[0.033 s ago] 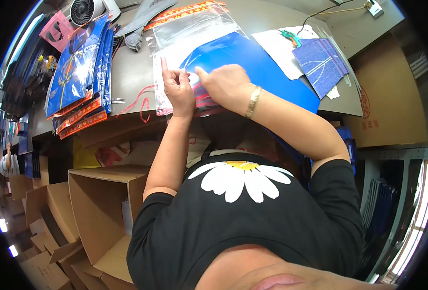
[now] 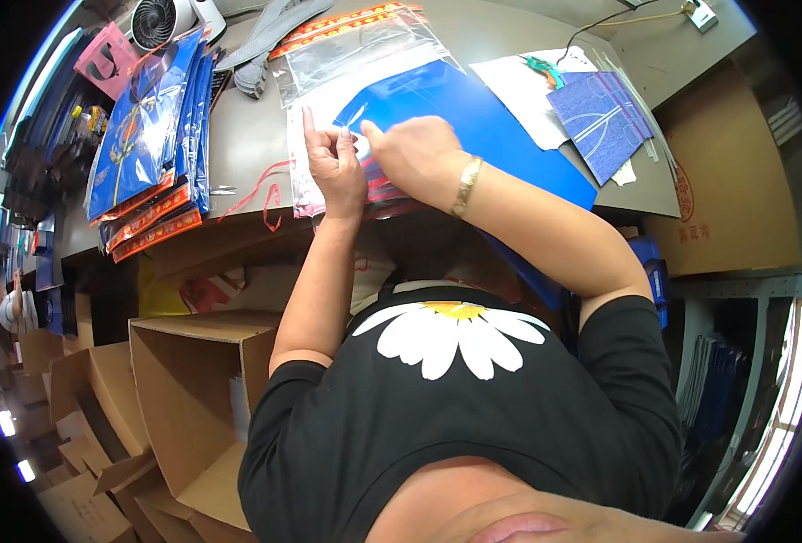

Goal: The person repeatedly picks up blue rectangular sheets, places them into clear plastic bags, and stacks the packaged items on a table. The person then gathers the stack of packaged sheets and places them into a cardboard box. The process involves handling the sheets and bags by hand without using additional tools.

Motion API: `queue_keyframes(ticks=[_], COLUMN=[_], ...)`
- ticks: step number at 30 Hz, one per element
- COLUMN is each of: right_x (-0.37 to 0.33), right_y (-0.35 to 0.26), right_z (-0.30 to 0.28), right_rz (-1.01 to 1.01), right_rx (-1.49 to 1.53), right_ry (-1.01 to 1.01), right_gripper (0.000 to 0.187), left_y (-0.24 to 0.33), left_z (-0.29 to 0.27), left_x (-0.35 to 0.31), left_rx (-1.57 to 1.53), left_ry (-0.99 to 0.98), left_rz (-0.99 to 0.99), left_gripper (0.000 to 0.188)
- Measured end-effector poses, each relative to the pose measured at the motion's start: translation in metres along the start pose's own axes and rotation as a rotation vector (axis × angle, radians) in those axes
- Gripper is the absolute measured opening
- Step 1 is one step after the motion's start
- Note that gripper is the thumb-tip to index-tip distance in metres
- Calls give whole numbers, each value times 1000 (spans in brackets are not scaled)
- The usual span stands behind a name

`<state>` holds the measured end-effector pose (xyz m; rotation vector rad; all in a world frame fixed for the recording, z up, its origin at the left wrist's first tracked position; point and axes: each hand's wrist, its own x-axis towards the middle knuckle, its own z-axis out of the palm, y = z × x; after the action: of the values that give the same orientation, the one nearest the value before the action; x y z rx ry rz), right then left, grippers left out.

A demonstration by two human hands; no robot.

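Note:
A large blue flat sheet (image 2: 487, 122) lies on the grey table (image 2: 247, 136), with its left part inside a clear plastic bag (image 2: 328, 90). My left hand (image 2: 336, 167) pinches the near edge of that bag, index finger raised. Right beside it, my right hand (image 2: 412, 152), with a gold bracelet on its wrist, grips the blue sheet's near-left corner. The two hands almost touch. More clear bags with red-orange strips (image 2: 355, 36) lie just beyond.
A stack of blue packed items (image 2: 147, 127) lies at the left, with a red string (image 2: 258, 195) near the table edge. Blue patterned pieces (image 2: 600, 113) on white paper sit at the right. A small fan (image 2: 156, 18) stands at the back. Open cardboard boxes (image 2: 184, 389) stand below left.

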<state>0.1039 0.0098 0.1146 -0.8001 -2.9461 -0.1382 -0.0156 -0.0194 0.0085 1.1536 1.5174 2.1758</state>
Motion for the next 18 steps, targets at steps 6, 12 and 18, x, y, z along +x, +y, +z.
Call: queue_keyframes(ticks=[6, 12, 18], right_x=[32, 16, 7], right_y=[-2, -19, 130], right_z=[28, 37, -19], right_rz=[129, 7, 398], right_rx=[113, 148, 245], right_ry=[241, 150, 761], right_gripper=[18, 26, 65], left_y=[3, -10, 5], left_z=[12, -1, -40], left_x=[9, 52, 110], left_rx=[-238, -383, -766], left_ry=[4, -60, -344], left_rz=[-147, -578, -558], left_gripper=[57, 24, 21])
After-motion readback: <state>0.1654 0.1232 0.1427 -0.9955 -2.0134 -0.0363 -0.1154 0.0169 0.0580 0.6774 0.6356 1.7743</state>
